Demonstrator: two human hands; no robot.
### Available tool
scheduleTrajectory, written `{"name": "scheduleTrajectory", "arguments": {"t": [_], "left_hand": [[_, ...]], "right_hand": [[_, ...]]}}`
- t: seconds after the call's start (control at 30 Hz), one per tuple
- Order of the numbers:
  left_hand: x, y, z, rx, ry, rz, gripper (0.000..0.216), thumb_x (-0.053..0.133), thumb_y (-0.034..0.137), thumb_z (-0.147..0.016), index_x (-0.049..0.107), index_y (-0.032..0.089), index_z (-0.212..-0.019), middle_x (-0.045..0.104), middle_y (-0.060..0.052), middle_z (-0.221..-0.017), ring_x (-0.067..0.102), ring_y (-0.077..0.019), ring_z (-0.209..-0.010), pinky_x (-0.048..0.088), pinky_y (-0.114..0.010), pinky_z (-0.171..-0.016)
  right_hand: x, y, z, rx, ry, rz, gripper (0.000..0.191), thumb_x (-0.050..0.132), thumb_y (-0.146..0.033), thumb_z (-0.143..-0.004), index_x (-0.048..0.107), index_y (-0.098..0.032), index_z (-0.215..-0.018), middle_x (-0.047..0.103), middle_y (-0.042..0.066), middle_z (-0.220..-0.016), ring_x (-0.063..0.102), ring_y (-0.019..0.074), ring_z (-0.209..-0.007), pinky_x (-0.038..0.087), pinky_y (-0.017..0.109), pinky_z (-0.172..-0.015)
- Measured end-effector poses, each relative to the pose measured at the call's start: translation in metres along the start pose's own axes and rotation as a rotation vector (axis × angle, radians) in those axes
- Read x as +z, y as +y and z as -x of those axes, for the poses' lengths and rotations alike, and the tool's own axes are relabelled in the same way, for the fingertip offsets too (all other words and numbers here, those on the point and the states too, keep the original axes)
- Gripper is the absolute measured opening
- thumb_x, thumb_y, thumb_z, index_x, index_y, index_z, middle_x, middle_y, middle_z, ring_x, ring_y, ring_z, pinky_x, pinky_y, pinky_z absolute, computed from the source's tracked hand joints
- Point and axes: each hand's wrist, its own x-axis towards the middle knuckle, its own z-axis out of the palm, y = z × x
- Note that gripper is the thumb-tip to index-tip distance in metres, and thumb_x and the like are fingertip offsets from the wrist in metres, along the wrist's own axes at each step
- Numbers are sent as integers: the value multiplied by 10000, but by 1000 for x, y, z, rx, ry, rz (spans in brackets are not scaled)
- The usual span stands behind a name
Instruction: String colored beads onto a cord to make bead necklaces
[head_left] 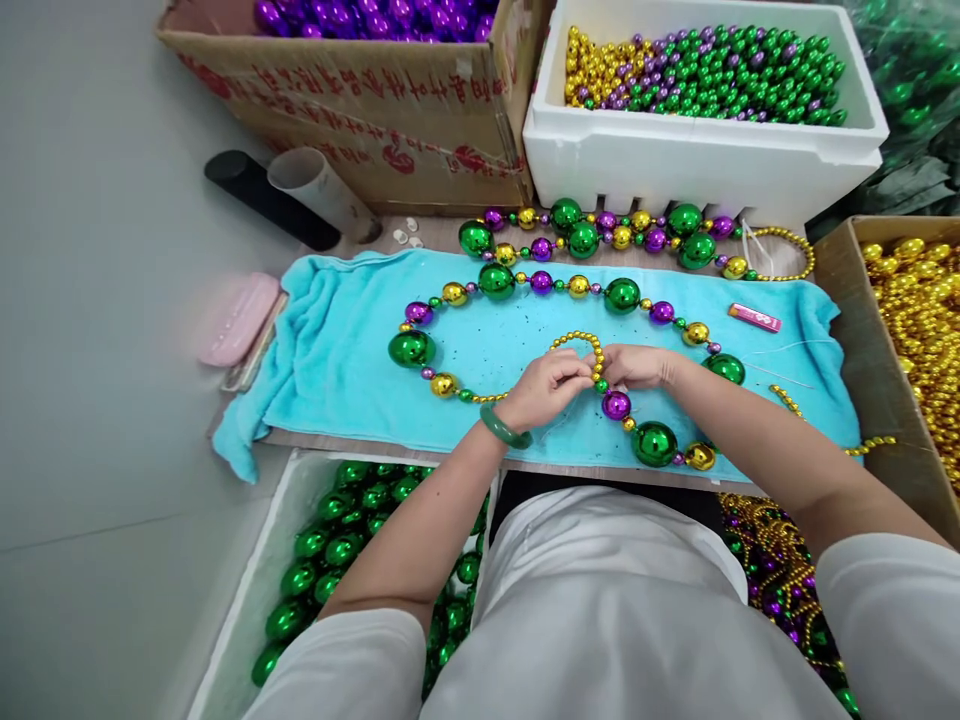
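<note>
A bead necklace [622,294] of large green, purple and gold balls lies in a wide loop on a turquoise towel [337,350]. My left hand [544,388], a green bangle at its wrist, pinches the necklace where its small gold beads are. Close against it, my right hand [634,366] has its fingers closed at the same spot, beside a small ring of gold beads [579,336]. The fingertips partly hide each other and the thread between them. Thin clear thread trails on the towel to the right.
Another bead necklace [583,239] lies behind the towel. A pink lighter [754,318] rests at right. Around stand a cardboard box [360,110] of purple balls, a white foam box [705,150] of small beads, a gold-bead box [862,330] and a green-ball box [262,560].
</note>
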Motion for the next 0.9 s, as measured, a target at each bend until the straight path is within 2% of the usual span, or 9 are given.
{"name": "scheduleTrajectory", "arguments": {"t": [0.1,0.17,0.27,0.37,0.47,0.57,0.63,0.77,0.9], "left_hand": [[-1,0,0,-16,-21,-20,225,502,266,-858,618,175,-687,544,-12,-661,509,-140,-732,406,-277,-778],[-2,0,0,-43,-25,-16,234,497,270,-861,625,178,-688,578,-24,-692,524,-145,-753,412,-279,-793],[-3,-4,2,-70,15,-45,230,498,297,-864,639,178,-727,604,-37,-739,533,-151,-762,417,-282,-789],[-1,-11,5,-54,34,-179,222,482,280,-873,639,175,-757,607,-40,-750,530,-161,-776,403,-306,-828],[4,-15,8,-63,7,-312,226,460,249,-876,629,170,-748,595,-45,-739,521,-174,-778,394,-323,-830],[9,-15,10,-148,-27,-346,213,472,237,-864,617,171,-722,589,-43,-737,522,-175,-772,396,-309,-786],[12,-14,10,-223,-46,-343,198,492,227,-846,614,172,-702,591,-39,-733,527,-172,-765,392,-296,-749],[14,-13,9,-360,-42,-339,203,496,233,-825,616,174,-671,613,-38,-749,535,-169,-759,369,-282,-692],[12,-10,6,-479,-18,-322,246,488,269,-811,604,183,-612,625,-31,-710,528,-162,-700,338,-274,-638]], "right_hand": [[6,5,-10,5,-112,-71,224,665,-112,-489,561,-135,-686,507,-71,-517,444,53,-467,339,161,-440],[7,3,-10,33,-132,-56,244,713,-143,-486,564,-134,-680,532,-53,-537,497,75,-534,382,178,-500],[3,-5,-2,52,-14,71,233,729,-218,-526,583,-134,-687,491,-66,-505,425,61,-494,323,182,-477],[-1,-17,9,-15,131,287,173,673,-271,-623,603,-133,-702,471,-65,-515,359,56,-478,264,193,-470],[3,-29,21,-82,227,562,90,602,-232,-683,603,-143,-683,472,-54,-548,377,72,-524,281,210,-520],[13,-36,27,-69,301,823,58,558,-166,-688,590,-152,-642,452,-53,-546,377,82,-547,274,222,-551],[18,-36,28,-47,339,920,72,540,-141,-683,588,-152,-631,456,-49,-543,382,87,-550,271,228,-557],[16,-28,26,-40,378,921,76,530,-143,-675,601,-146,-649,498,-35,-571,411,96,-568,285,231,-564],[11,-25,25,-69,326,723,70,563,-216,-674,590,-152,-665,490,-38,-578,407,94,-567,296,225,-551]]}}
